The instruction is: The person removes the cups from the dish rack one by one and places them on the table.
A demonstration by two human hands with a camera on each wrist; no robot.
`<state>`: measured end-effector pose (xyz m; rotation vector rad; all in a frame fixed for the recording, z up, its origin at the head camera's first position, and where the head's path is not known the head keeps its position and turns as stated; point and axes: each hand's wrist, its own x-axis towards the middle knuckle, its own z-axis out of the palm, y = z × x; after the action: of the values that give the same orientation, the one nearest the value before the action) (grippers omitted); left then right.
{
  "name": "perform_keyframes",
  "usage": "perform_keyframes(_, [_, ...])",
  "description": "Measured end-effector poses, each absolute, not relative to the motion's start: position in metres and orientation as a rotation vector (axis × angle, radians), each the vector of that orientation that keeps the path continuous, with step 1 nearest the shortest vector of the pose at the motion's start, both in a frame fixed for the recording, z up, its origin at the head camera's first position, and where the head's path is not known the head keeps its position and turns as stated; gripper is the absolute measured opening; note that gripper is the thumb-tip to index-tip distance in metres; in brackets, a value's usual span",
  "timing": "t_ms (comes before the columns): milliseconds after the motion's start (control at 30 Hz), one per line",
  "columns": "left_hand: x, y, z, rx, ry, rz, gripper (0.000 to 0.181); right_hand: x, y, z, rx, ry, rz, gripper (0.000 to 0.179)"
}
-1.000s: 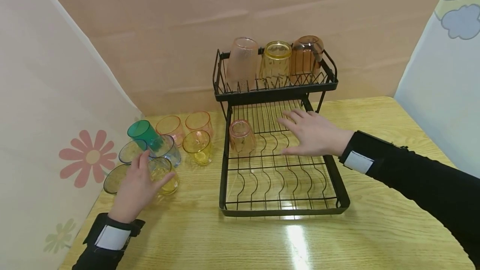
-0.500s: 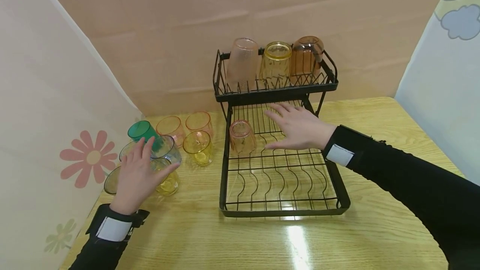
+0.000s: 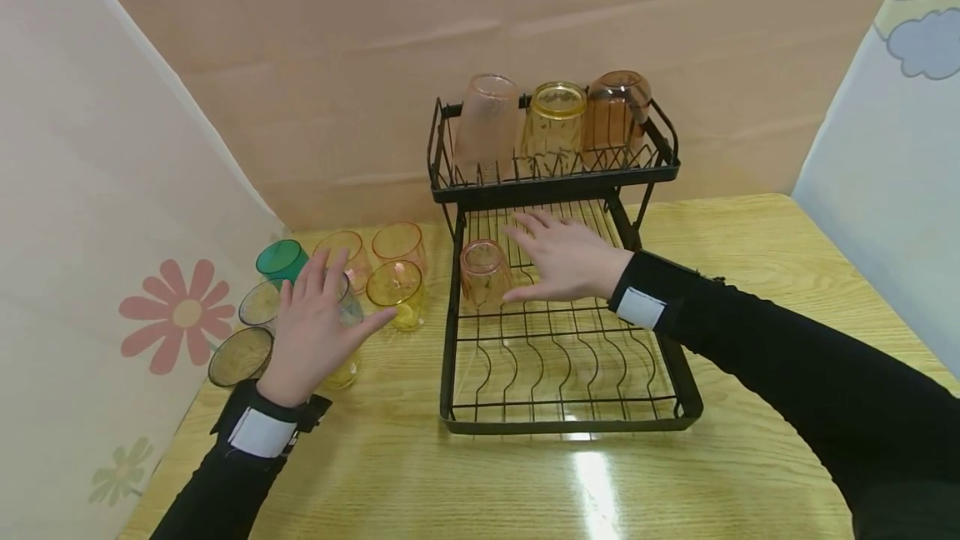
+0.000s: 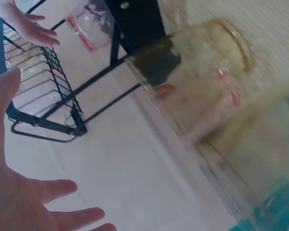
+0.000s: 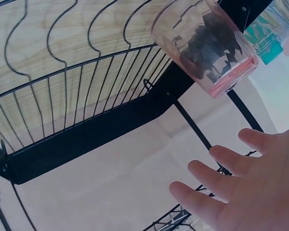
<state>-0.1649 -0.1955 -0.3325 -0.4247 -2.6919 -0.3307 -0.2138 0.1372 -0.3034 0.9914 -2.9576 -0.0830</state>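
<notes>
My left hand point(image 3: 318, 332) is held with fingers spread above a group of coloured drinking glasses and hides part of some of them. Nearest around it are a grey-brown glass point(image 3: 238, 357), a green glass point(image 3: 281, 259) and a yellow glass point(image 3: 397, 290). Over the lower tier of the black dish rack point(image 3: 573, 425) hovers my right hand point(image 3: 566, 261), fingers apart and holding nothing. Just left of its fingers a pink glass point(image 3: 483, 273) stands upside down on the wires; the right wrist view shows a gap between this glass and the fingertips point(image 5: 180, 190).
On the rack's upper tier stand a pale pink glass point(image 3: 487, 123), a yellow glass point(image 3: 555, 123) and a brownish glass point(image 3: 617, 119), all upside down. Two pink-rimmed glasses, one point(image 3: 399, 244) near the back, belong to the left group. A fabric backdrop point(image 3: 337, 107) rises behind the table.
My right hand has moved left across the lower tier toward the pink glass. My left hand has shifted right and slightly up over the glasses. The glasses stay in place.
</notes>
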Motion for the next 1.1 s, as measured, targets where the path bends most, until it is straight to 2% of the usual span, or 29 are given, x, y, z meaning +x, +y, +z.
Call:
perform_keyframes(367, [-0.173, -0.171, -0.334, -0.467, -2.666, -0.377, 0.100, -0.231, 0.106, -0.308, 0.972, -2.981, -0.013, 0.100])
perform_keyframes(1100, [-0.178, -0.150, -0.342, -0.508, -2.670, -0.690, 0.092, -0.251, 0.065, -0.348, 0.785, -3.080, 0.122, 0.095])
